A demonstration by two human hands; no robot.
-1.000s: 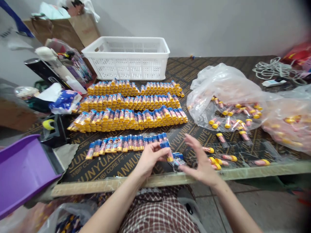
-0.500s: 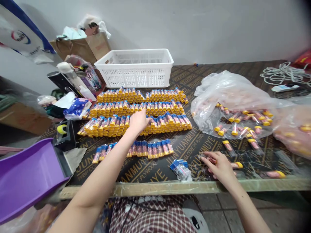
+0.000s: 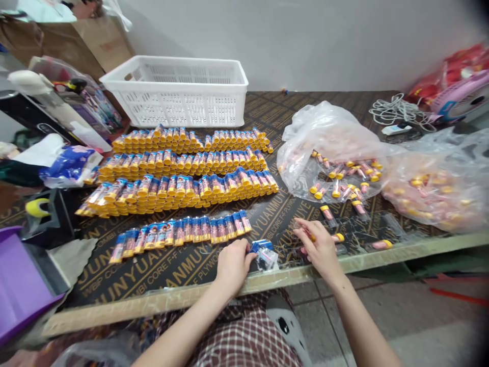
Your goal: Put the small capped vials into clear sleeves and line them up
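Observation:
My left hand (image 3: 234, 266) is down at the front of the table, fingers closed at the edge of a small pile of blue-and-clear plastic sleeves (image 3: 266, 256). My right hand (image 3: 320, 251) is bent round a small pink tube with a yellow cap (image 3: 312, 237), partly hidden by the fingers. Beyond my left hand lies a short row of blue-and-yellow wrapped tubes (image 3: 179, 232). Behind it are longer stacked rows of the same tubes (image 3: 183, 188). Loose yellow-capped tubes (image 3: 327, 214) lie near my right hand.
A white plastic basket (image 3: 183, 104) stands behind the rows. Clear bags (image 3: 328, 127) of tubes spread at the right, with a white cable (image 3: 397, 109) and pink fan (image 3: 464, 99) beyond. At left are a tape dispenser (image 3: 53, 216) and purple dustpan (image 3: 26, 285).
My left hand has drawn back from the stacked rows to the sleeve pile by the table's edge. My right hand stays around the same spot. The view has swung to the right.

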